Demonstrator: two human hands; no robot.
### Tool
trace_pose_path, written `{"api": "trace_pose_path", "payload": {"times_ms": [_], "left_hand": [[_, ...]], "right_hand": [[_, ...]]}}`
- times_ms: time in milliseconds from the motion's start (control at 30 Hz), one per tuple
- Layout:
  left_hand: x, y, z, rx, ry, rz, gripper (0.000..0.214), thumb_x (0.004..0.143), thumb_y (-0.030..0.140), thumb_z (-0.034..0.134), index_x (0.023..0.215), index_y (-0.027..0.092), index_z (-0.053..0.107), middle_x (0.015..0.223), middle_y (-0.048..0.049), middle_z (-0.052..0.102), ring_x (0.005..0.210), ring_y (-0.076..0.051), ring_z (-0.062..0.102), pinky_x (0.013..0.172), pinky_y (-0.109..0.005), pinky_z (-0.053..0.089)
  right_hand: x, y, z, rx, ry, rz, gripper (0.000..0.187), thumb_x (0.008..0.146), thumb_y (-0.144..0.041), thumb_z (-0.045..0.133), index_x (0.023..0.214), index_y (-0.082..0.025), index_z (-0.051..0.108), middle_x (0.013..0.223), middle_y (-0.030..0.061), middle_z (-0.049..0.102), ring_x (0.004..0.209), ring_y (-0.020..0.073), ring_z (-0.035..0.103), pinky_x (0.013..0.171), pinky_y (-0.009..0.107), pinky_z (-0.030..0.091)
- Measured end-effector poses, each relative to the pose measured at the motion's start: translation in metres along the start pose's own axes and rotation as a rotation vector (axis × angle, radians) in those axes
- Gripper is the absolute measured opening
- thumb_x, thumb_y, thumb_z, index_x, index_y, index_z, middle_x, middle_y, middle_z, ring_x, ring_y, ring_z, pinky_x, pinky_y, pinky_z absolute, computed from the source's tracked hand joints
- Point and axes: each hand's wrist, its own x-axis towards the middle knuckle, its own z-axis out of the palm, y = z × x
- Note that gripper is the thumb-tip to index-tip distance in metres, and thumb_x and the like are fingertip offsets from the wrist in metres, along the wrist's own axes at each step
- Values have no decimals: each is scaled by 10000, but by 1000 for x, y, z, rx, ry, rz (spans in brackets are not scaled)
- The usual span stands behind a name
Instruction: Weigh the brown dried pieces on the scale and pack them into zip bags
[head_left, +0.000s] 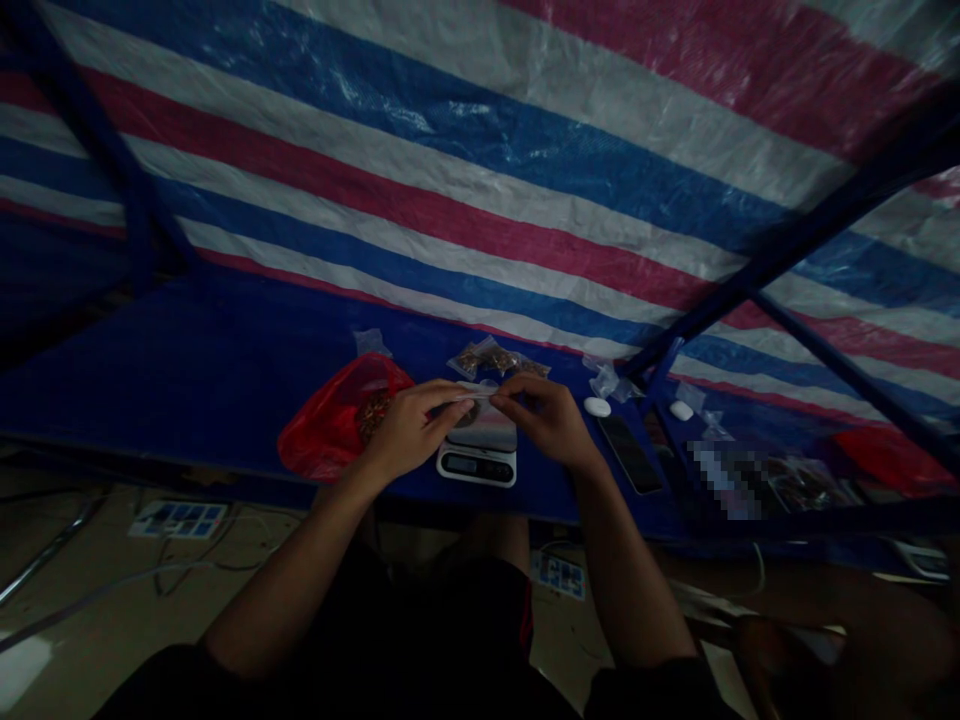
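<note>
My left hand (420,422) and my right hand (541,412) pinch the top edge of a small clear plastic bag (474,392) between thumbs and fingers. Something brownish shows low in the bag; its kind I cannot make out. Beneath the hands is a white digital kitchen scale (478,464) with a dark display at its front. A red plastic bag (319,420) lies open beside my left hand, with small brown pieces (371,412) in it. Behind the hands lie several filled clear bags (495,356) of brown bits.
On the blue table (247,340), a phone (628,452) and a white oval case (598,407) lie right of my hand. Loose clear bags (607,380) sit behind them. Blue metal bars (720,285) and a striped plastic sheet (420,200) stand around the table. Power strips (178,519) lie below.
</note>
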Motion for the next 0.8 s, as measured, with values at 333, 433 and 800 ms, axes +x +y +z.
{"api": "trace_pose_path", "payload": {"times_ms": [333,433,800], "left_hand": [[-5,4,-3,-246,90,-261,282,924,433,768,1003,177,858,963,-74,866,860,-238,820,787,-319,650],[-8,2,-1,-283,126,-301,316,904,462,783,1016,178,863,958,-80,866,853,-241,818,771,-322,649],[-13,-3,7,-337,209,-323,303,859,463,836,963,180,861,933,-80,860,857,-241,810,799,-325,643]], "right_hand": [[-7,7,4,43,5,-1,178,1021,-344,700,901,-214,707,869,20,687,781,164,593,693,313,416],[-8,7,9,57,-19,-18,173,1026,-327,689,897,-213,704,875,19,685,781,161,586,699,316,408],[-11,6,15,58,-32,-36,183,1033,-306,675,876,-214,659,840,7,649,756,154,564,699,307,426]]}}
